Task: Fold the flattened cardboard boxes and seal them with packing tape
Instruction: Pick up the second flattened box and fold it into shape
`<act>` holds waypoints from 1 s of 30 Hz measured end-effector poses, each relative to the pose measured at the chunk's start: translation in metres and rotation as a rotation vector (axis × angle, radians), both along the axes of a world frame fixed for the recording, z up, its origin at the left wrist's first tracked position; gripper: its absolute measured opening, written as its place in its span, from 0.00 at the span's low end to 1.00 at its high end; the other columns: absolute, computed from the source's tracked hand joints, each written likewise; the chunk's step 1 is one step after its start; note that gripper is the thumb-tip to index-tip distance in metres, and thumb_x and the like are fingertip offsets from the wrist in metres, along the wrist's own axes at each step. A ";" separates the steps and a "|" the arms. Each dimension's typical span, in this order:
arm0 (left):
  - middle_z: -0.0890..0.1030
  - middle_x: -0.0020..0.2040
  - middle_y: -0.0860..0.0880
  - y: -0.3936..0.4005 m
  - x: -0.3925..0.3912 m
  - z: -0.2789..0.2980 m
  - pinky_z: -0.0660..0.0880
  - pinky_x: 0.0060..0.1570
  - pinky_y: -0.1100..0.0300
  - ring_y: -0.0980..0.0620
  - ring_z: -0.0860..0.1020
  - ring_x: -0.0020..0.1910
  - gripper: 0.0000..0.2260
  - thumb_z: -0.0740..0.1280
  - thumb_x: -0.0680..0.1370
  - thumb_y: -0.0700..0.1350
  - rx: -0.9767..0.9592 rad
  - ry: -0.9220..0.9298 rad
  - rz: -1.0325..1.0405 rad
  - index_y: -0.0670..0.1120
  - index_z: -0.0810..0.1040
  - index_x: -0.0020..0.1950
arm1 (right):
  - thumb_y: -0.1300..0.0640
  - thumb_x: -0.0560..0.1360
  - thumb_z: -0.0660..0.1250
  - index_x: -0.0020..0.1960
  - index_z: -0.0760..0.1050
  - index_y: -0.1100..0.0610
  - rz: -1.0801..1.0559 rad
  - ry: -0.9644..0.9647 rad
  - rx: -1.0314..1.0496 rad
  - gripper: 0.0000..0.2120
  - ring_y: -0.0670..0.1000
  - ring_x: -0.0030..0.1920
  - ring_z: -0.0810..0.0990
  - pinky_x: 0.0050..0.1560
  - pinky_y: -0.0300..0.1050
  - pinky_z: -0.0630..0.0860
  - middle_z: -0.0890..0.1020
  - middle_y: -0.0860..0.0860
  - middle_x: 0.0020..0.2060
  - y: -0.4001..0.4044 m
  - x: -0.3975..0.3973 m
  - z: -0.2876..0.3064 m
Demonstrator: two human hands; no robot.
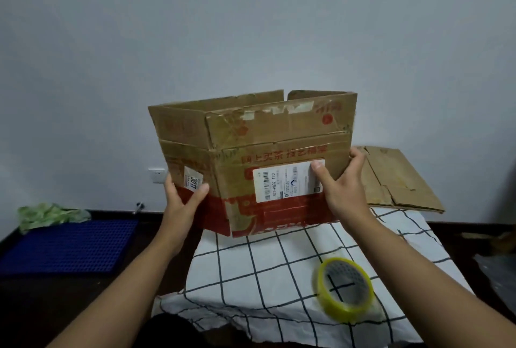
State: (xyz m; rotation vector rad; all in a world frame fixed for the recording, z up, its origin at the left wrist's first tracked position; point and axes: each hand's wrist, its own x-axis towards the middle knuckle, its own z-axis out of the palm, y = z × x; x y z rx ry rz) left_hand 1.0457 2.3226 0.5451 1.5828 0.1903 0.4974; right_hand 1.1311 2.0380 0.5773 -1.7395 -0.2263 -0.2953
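The cardboard box (251,163), opened into its squared shape, is held up off the checked cloth (279,264) between both hands, its top flaps standing open; this looks like the step of squaring it before the flaps are folded and taped. The left hand (181,197) has its grip on the box's left corner, thumb on the near face and fingers wrapped behind, while the right hand (340,185) clamps the right edge, thumb pressed on the white shipping label (284,180) and fingers curled round the far side. Holding opposite corners likely keeps the walls from collapsing flat again. Behind and to the right of the right grip lies a flattened cardboard box (396,180), probably waiting its turn. Below the right grip, near the forearm, the roll of packing tape (346,289) rests on the cloth, within easy reach for sealing
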 end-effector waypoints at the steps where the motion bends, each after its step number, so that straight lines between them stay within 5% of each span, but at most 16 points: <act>1: 0.70 0.66 0.61 0.000 0.001 -0.003 0.70 0.58 0.61 0.65 0.71 0.62 0.44 0.74 0.69 0.62 0.007 0.008 -0.025 0.62 0.51 0.77 | 0.52 0.77 0.69 0.67 0.56 0.51 -0.008 0.001 -0.004 0.26 0.35 0.53 0.75 0.45 0.25 0.71 0.76 0.42 0.54 0.001 0.000 -0.004; 8: 0.53 0.77 0.55 -0.002 0.007 -0.020 0.62 0.71 0.45 0.52 0.59 0.74 0.59 0.65 0.54 0.81 0.226 0.194 -0.040 0.62 0.45 0.79 | 0.54 0.76 0.71 0.64 0.57 0.52 -0.004 0.063 -0.026 0.26 0.29 0.45 0.77 0.40 0.23 0.72 0.75 0.39 0.51 0.009 0.000 -0.031; 13: 0.65 0.75 0.52 -0.005 0.008 -0.024 0.70 0.66 0.38 0.47 0.68 0.72 0.45 0.73 0.63 0.72 0.146 0.152 -0.208 0.70 0.54 0.75 | 0.51 0.75 0.72 0.65 0.56 0.48 0.004 0.057 -0.026 0.28 0.35 0.53 0.78 0.45 0.27 0.74 0.76 0.40 0.54 0.015 -0.006 -0.045; 19: 0.62 0.74 0.59 -0.011 0.005 -0.020 0.70 0.67 0.46 0.55 0.66 0.71 0.41 0.73 0.63 0.69 0.209 0.150 -0.138 0.64 0.64 0.73 | 0.49 0.73 0.73 0.66 0.58 0.49 -0.029 0.071 -0.022 0.30 0.37 0.54 0.79 0.49 0.34 0.75 0.78 0.41 0.56 0.012 -0.015 -0.063; 25: 0.81 0.57 0.56 -0.025 0.001 -0.021 0.80 0.49 0.61 0.59 0.81 0.53 0.34 0.76 0.64 0.63 0.039 0.151 -0.118 0.56 0.71 0.67 | 0.45 0.70 0.75 0.62 0.57 0.45 -0.049 0.091 -0.138 0.31 0.47 0.54 0.81 0.52 0.45 0.79 0.78 0.46 0.57 0.017 -0.023 -0.084; 30: 0.79 0.58 0.58 -0.025 0.004 -0.016 0.79 0.52 0.61 0.59 0.79 0.55 0.29 0.73 0.68 0.57 0.074 0.170 -0.035 0.56 0.69 0.67 | 0.42 0.72 0.72 0.65 0.59 0.46 -0.025 0.054 -0.203 0.30 0.46 0.54 0.80 0.48 0.40 0.76 0.76 0.42 0.56 0.016 -0.024 -0.079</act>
